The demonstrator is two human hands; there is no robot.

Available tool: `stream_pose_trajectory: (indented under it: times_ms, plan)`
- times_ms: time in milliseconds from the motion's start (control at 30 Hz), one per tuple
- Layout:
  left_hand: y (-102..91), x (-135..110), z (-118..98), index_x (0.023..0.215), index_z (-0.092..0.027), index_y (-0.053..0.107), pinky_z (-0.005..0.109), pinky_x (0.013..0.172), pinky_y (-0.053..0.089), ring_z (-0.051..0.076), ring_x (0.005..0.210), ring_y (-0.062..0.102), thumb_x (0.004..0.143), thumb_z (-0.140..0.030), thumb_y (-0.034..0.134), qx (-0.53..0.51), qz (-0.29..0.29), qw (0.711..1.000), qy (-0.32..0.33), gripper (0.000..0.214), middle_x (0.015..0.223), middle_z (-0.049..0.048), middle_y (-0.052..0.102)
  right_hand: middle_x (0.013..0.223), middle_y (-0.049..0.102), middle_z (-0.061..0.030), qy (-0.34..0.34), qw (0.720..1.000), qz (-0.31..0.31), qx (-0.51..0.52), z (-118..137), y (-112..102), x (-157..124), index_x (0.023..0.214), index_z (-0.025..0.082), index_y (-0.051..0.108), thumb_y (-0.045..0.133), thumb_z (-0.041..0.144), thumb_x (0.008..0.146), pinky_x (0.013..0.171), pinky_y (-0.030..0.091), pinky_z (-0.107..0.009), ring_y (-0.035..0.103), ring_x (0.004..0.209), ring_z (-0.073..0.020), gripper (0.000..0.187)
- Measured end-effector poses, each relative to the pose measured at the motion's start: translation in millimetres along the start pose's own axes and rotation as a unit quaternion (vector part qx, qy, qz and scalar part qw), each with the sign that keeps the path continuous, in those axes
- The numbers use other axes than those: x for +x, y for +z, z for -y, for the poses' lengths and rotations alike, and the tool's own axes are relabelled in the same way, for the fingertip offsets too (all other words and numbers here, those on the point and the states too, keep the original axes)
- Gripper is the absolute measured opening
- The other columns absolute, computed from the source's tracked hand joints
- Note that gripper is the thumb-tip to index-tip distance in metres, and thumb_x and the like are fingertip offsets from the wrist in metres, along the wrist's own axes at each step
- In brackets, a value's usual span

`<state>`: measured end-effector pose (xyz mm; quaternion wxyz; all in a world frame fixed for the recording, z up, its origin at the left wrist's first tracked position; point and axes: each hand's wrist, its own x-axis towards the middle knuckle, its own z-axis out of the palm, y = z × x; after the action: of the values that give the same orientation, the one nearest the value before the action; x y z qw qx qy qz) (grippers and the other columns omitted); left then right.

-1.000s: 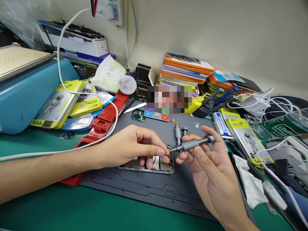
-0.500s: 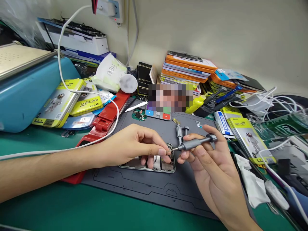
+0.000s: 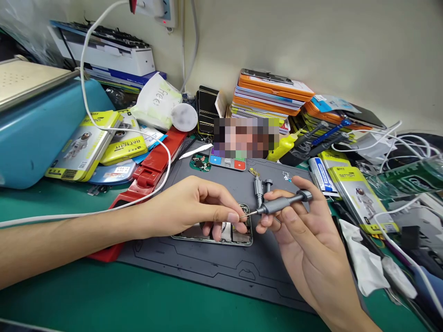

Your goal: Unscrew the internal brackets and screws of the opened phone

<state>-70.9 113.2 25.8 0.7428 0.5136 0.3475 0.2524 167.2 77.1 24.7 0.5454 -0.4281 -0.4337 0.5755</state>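
My right hand [image 3: 308,235] holds a grey screwdriver [image 3: 277,205] nearly level, its thin shaft pointing left. A finger lies by the round cap at its back end. The thumb and fingers of my left hand [image 3: 207,207] are pinched together right at the screwdriver's tip. Whether they grip the tip itself or something tiny on it I cannot tell. Below the left hand lies an opened phone [image 3: 238,237] with its inner parts showing, partly hidden by my fingers. Behind the screwdriver, another grey screwdriver [image 3: 258,191] rests on the dark grey work mat [image 3: 207,272].
A red clamp-like tool [image 3: 148,173] and yellow battery packs [image 3: 83,147] lie left, with a white cable [image 3: 168,161] looping over my left forearm. A yellow bottle [image 3: 282,146] and tool holder [image 3: 294,159] stand behind. More packs [image 3: 362,198] and a plastic bottle [image 3: 411,177] lie right.
The view has shifted very slightly. Both hands and the screwdriver keep practically the same pose, with the tip still at the left fingertips.
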Motion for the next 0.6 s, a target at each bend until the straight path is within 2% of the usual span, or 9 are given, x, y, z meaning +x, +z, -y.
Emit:
stream_pose_trajectory:
  times_ms: [267, 433, 500, 600]
  plan:
    - [0.2, -0.2, -0.3, 0.097, -0.018, 0.082, 0.018, 0.061, 0.055, 0.009, 0.068, 0.072, 0.099, -0.030, 0.079, 0.005, 0.005, 1.000, -0.001, 0.012, 0.104, 0.0042, 0.086, 0.109, 0.078, -0.0002, 0.014, 1.000, 0.004, 0.013, 0.7, 0.2, 0.3, 0.135, 0.038, 0.063, 0.078, 0.027, 0.098, 0.073, 0.070, -0.029, 0.076, 0.073, -0.0144, 0.041]
    - [-0.5, 1.5, 2.1, 0.102, -0.018, 0.081, 0.019, 0.059, 0.051, 0.012, 0.070, 0.073, 0.101, -0.035, 0.072, 0.121, -0.062, 0.991, -0.007, 0.020, 0.098, 0.0048, 0.084, 0.107, 0.077, -0.0010, 0.019, 1.000, -0.005, 0.006, 3.0, -4.6, 5.1, 0.136, 0.036, 0.062, 0.076, 0.028, 0.099, 0.071, 0.069, -0.032, 0.073, 0.072, -0.0150, 0.040]
    - [-0.5, 1.3, 2.8, 0.103, -0.019, 0.082, 0.019, 0.056, 0.048, 0.012, 0.071, 0.072, 0.103, -0.036, 0.068, 0.174, -0.089, 0.981, 0.007, 0.022, 0.099, 0.0039, 0.084, 0.107, 0.076, -0.0016, -0.024, 0.999, -0.010, -0.029, 0.8, -7.2, 5.6, 0.140, 0.036, 0.059, 0.074, 0.027, 0.100, 0.071, 0.068, -0.033, 0.073, 0.075, -0.0167, 0.043]
    - [1.0, -0.2, 2.4, 0.100, -0.020, 0.082, 0.018, 0.057, 0.047, 0.010, 0.066, 0.068, 0.104, -0.035, 0.066, 0.217, -0.107, 0.970, 0.030, 0.022, 0.097, 0.0006, 0.084, 0.108, 0.075, -0.0021, -0.136, 0.983, -0.015, -0.125, -6.5, -10.6, 2.1, 0.144, 0.039, 0.055, 0.068, 0.023, 0.104, 0.072, 0.066, -0.034, 0.074, 0.087, -0.0196, 0.045]
